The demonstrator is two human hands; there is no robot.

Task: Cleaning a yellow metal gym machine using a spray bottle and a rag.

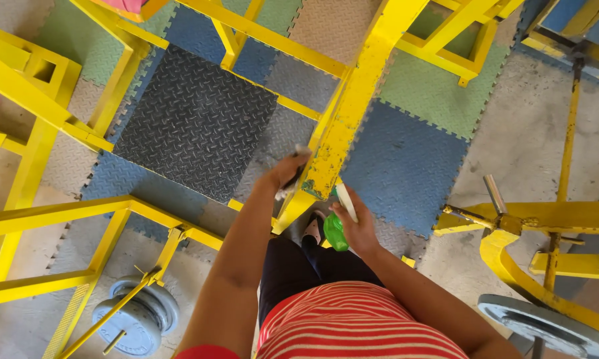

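As I look straight down, my red and white striped shirt point(352, 322) fills the nearest part of the view, with dark trousers point(299, 266) just beyond it and one shoe point(312, 229) on the floor. My right hand point(359, 229) is just beyond my waist, fingers curled fully around a green spray bottle point(336, 233) with a white top point(345, 203); the bottle's green body hangs to the left of my palm and the white part points away from me. My left hand point(286, 171) is a little farther out and to the left, closed around a crumpled grey cloth point(293, 176), which is pressed against the near end of a sloping yellow steel beam point(352, 106). That beam's paint is chipped and scuffed where the cloth meets it.

Near left, a stack of grey weight plates point(136, 316) sits on a yellow bar close to the floor. Near right, another grey weight plate point(545, 326) lies at the edge of the view, beside a curved yellow frame point(512, 266) with a short metal peg point(494, 194) standing up from it.

Farther out, a black tread-patterned steel platform point(196, 123) is set inside the yellow frame, left of the beam. Beneath everything are interlocking foam floor mats point(406, 166) in blue, green and grey, with bare concrete point(532, 139) to the right. More yellow tubing point(20, 86) crosses the far left and far edges.
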